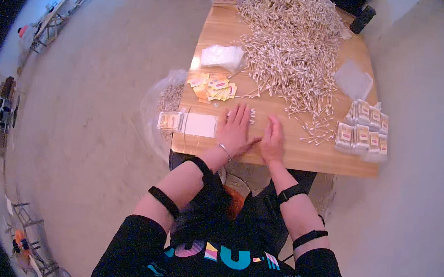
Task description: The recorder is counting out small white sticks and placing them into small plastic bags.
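In the head view, the left hand (pixel 233 133) lies flat, fingers extended and clasping nothing visible, over cotton swabs (pixel 253 116) near the front edge of the counter (pixel 318 161). The right hand (pixel 272 140) stands edgewise beside it, its grip impossible to tell; this looks like aligning a small batch, the next move calling for even gathering.

swabs (pixel 252 116): partly hidden by left hand (pixel 235 131) | swab heap (pixel 294 32): top cut off

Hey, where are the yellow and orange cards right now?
In the head view, the yellow and orange cards lie on the left side of the table, between the white bundle and the left hand.
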The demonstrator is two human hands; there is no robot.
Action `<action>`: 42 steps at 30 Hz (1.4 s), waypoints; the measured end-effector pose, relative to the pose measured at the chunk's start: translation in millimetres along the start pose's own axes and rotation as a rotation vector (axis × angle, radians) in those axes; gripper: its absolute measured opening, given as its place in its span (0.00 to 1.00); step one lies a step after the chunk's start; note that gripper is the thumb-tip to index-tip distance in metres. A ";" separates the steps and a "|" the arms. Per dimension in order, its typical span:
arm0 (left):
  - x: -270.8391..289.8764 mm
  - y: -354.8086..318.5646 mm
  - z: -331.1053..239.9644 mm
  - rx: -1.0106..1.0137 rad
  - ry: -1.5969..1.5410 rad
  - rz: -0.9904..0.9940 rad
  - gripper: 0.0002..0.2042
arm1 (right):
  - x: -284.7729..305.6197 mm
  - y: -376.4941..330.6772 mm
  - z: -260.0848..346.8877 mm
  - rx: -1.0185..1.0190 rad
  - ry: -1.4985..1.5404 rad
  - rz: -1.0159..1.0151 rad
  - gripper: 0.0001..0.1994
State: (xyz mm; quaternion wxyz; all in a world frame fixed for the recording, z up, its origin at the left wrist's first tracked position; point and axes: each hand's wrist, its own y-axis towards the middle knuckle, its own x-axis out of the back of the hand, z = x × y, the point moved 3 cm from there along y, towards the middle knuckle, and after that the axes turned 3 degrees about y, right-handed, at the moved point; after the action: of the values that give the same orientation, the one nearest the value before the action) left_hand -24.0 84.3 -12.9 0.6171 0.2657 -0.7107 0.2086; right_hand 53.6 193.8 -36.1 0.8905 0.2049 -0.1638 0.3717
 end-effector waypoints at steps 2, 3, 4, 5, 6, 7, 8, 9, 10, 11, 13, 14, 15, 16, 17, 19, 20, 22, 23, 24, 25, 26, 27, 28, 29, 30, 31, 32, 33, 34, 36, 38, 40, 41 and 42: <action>1.5 8.3 0.2 0.000 0.050 -0.010 0.43 | 0.2 1.3 0.3 0.009 0.018 -0.001 0.14; 1.1 8.6 0.6 0.003 0.076 -0.012 0.43 | -1.1 0.5 0.5 0.003 0.026 -0.007 0.14; -0.3 6.2 -0.2 -0.030 0.078 0.017 0.43 | -2.1 -0.6 0.8 -0.004 0.034 -0.012 0.14; -1.1 3.9 -2.2 -0.067 0.080 0.043 0.44 | -1.4 -0.4 0.9 0.007 0.043 -0.020 0.14; -1.9 0.7 -4.5 -0.104 0.081 0.070 0.44 | -0.6 -0.4 1.1 0.018 0.051 -0.028 0.14; -2.1 -4.3 -8.1 -0.127 0.068 0.067 0.44 | 0.2 -0.2 1.4 0.029 0.059 -0.036 0.14; -3.4 -11.4 -12.3 -0.147 0.056 0.064 0.44 | -0.3 -0.1 0.4 0.032 0.050 -0.038 0.14; -4.5 -16.5 -15.1 -0.168 0.045 0.060 0.44 | -0.8 0.3 -0.6 0.034 0.041 -0.040 0.14; -5.2 -19.5 -15.6 -0.183 0.033 0.060 0.43 | -1.1 0.8 -1.6 0.036 0.031 -0.043 0.14; -5.4 -23.3 -15.1 -0.196 0.019 0.060 0.43 | -1.2 0.5 -0.5 0.027 0.036 -0.042 0.14; -5.6 -24.5 -12.6 -0.213 0.005 0.055 0.43 | -1.0 0.2 1.6 0.008 0.046 -0.040 0.14; -6.4 -21.4 -11.2 -0.218 0.003 0.047 0.43 | -0.6 0.8 1.9 0.003 0.050 -0.039 0.14; -7.1 -20.2 -9.7 -0.221 0.002 0.039 0.43 | -0.6 1.6 2.4 -0.002 0.055 -0.037 0.14; -6.9 -23.2 -6.9 -0.179 -0.044 0.015 0.43 | -0.8 2.0 3.1 -0.007 0.060 -0.035 0.14; -5.7 -26.9 -5.9 -0.145 -0.091 -0.005 0.43 | 0.1 1.9 2.5 -0.013 0.063 -0.040 0.14; -5.1 -34.2 -8.1 -0.139 -0.106 -0.009 0.44 | 1.1 1.3 1.5 -0.026 0.071 -0.047 0.13; -0.4 -40.8 -11.0 -0.163 -0.074 0.012 0.44 | 0.7 0.0 1.3 -0.042 0.075 -0.040 0.13; 0.0 -44.5 -12.7 -0.185 -0.049 0.047 0.44 | 0.0 -1.3 0.3 -0.074 0.081 -0.025 0.14; -0.2 -41.5 -12.6 -0.183 -0.056 0.054 0.45 | -0.3 -0.7 -0.9 -0.062 0.073 -0.024 0.14; -0.3 -37.8 -12.3 -0.181 -0.064 0.061 0.45 | -0.5 -0.2 -2.1 -0.049 0.065 -0.024 0.14; -0.3 -32.1 -11.3 -0.181 -0.052 0.059 0.45 | -0.4 -0.1 -3.3 -0.037 0.056 -0.024 0.14; -1.2 -25.2 -8.1 -0.180 -0.036 0.056 0.46 | -1.2 0.3 -1.7 -0.029 0.060 -0.029 0.14; -1.8 -21.2 -5.9 -0.179 -0.021 0.052 0.46 | -1.8 0.2 0.1 -0.021 0.064 -0.034 0.14; -2.3 -20.3 -4.6 -0.178 -0.005 0.052 0.46 | -2.3 0.3 1.9 -0.012 0.068 -0.040 0.13; -1.6 -18.6 -4.6 -0.181 0.010 0.052 0.46 | -1.9 0.7 1.2 -0.009 0.067 -0.038 0.13; -0.9 -17.4 -4.7 -0.185 0.025 0.051 0.46 | -1.1 1.3 0.4 -0.006 0.067 -0.037 0.13; 0.1 -18.6 -5.4 -0.196 0.022 0.047 0.46 | -0.6 1.6 -0.3 -0.003 0.067 -0.036 0.13; 1.3 -21.2 -5.6 -0.205 0.021 0.040 0.45 | -0.4 2.2 1.1 0.009 0.061 -0.041 0.13; 2.5 -21.9 -5.7 -0.215 0.020 0.034 0.45 | -0.1 2.3 2.4 0.021 0.056 -0.047 0.12; 3.8 -20.2 -4.7 -0.188 0.011 0.018 0.44 | 0.4 3.0 3.4 0.033 0.050 -0.053 0.12; 6.3 -19.7 -4.2 -0.132 -0.011 -0.008 0.43 | 0.5 1.7 4.0 0.039 0.057 -0.052 0.12; 7.2 -4.4 -0.6 -0.114 -0.023 -0.064 0.43 | 0.9 0.7 5.1 0.025 0.061 -0.046 0.11; 4.6 -1.9 0.7 -0.091 -0.038 -0.054 0.43 | 0.8 0.7 7.2 -0.007 0.063 -0.032 0.11; 2.5 0.1 -0.1 -0.087 -0.044 -0.025 0.43 | 1.7 1.8 5.2 -0.003 0.048 -0.034 0.11; 0.5 1.7 -1.0 -0.082 -0.051 0.004 0.42 | 2.3 2.2 3.5 0.002 0.033 -0.037 0.11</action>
State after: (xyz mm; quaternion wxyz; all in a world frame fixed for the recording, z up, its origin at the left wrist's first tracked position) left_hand -24.4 86.2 -12.2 0.6088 0.2438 -0.7346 0.1738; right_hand 53.0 194.8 -31.5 0.8996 0.2026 -0.1451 0.3586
